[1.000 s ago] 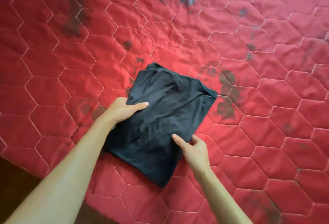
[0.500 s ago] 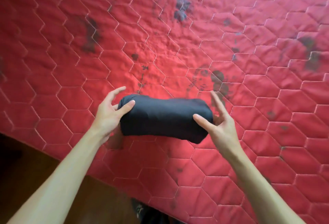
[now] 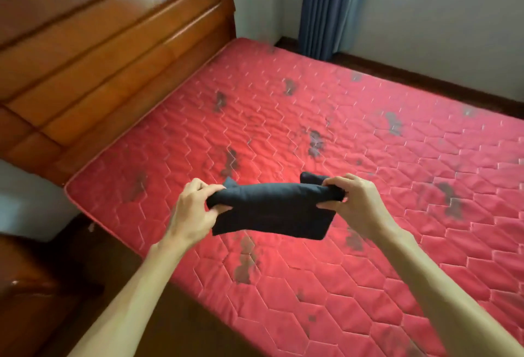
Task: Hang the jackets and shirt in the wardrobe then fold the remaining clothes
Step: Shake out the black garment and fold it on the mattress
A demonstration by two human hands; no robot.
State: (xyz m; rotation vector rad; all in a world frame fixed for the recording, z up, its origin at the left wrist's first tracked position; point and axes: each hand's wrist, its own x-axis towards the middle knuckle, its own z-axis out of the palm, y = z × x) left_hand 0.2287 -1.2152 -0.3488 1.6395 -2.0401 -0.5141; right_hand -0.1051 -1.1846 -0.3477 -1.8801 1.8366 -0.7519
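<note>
A folded black garment (image 3: pixel 272 209) hangs in the air above the red quilted mattress (image 3: pixel 368 158), held as a thick flat bundle. My left hand (image 3: pixel 195 209) pinches its left end between thumb and fingers. My right hand (image 3: pixel 354 200) grips the right end with fingers curled over the top edge. The lower half of the bundle droops below both hands. No other clothes show on the bed.
A wooden headboard (image 3: pixel 99 53) runs along the left side of the mattress. Blue curtains (image 3: pixel 326 8) hang at the far corner by a white wall (image 3: pixel 439 16). Dark wooden floor (image 3: pixel 85 271) and a wooden furniture corner (image 3: pixel 22 266) lie at the lower left.
The black garment went from lying flat on the mattress to folded over and lifted off it in both hands. The view rose and now takes in the headboard, curtains and wall.
</note>
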